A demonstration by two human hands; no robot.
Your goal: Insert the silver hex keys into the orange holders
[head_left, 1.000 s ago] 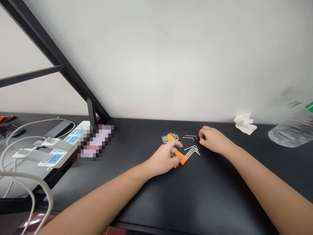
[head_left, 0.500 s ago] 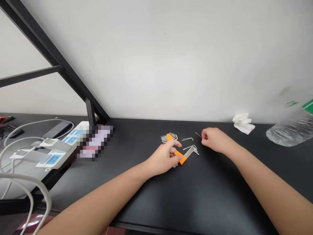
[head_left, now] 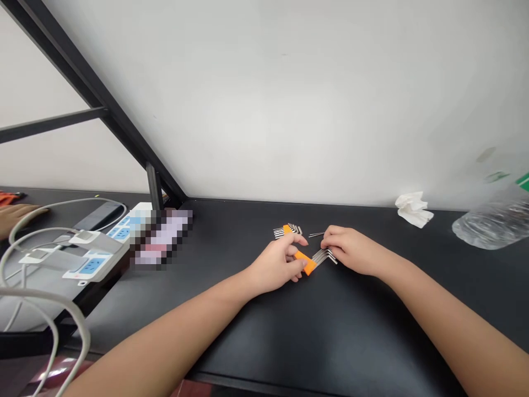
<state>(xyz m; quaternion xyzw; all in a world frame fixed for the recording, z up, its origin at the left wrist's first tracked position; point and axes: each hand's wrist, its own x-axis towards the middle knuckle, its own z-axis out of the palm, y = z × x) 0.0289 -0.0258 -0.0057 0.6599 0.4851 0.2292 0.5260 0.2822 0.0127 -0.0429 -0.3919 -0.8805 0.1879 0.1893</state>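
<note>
My left hand (head_left: 278,263) grips an orange hex key holder (head_left: 306,263) between thumb and fingers, low over the black table. Several silver L-shaped hex keys (head_left: 321,257) stick out of its right side. My right hand (head_left: 349,248) is closed in a pinch on a hex key at the bent ends of this group; its fingertips hide most of that key. Just behind, loose thin hex keys (head_left: 316,235) lie partly covered by my right fingers. A second orange holder (head_left: 286,229), full of hex keys, rests beyond my left fingers.
White crumpled tissue (head_left: 414,209) and a clear plastic bottle (head_left: 490,223) are on the right. To the left are a power strip (head_left: 96,266) with plugs and cables, a phone (head_left: 98,215) and a black metal frame (head_left: 155,187). Another person's hand (head_left: 16,218) shows at the far left edge.
My right hand has moved left with the thin hex key, up to the keys in the held holder. My left hand stays put. Another person's hand has come into view at far left.
</note>
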